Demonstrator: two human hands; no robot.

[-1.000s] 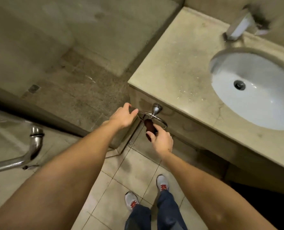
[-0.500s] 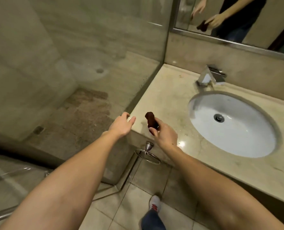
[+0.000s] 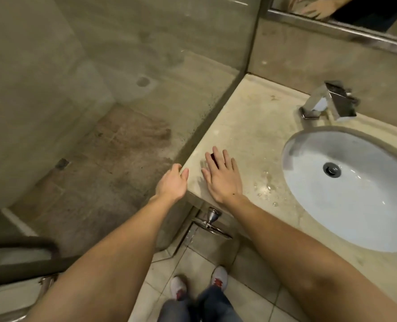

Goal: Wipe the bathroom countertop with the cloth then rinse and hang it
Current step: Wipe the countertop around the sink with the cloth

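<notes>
A home bathroom: white sink (image 3: 355,212) and chrome tap (image 3: 330,103) at right, mirror (image 3: 346,17) upper right, glass shower enclosure (image 3: 128,94) filling the left.

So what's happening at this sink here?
A person is starting to wipe a bathroom countertop. The right hand lies flat near the counter's front left corner, pressing a small dark red cloth that barely shows between the fingers. The left hand rests open on the counter's corner edge. Water drops sit on the counter beside the sink, and the towel ring below hangs empty.

Dark red cloth (image 3: 213,157) flat on countertop (image 3: 251,126)
</notes>
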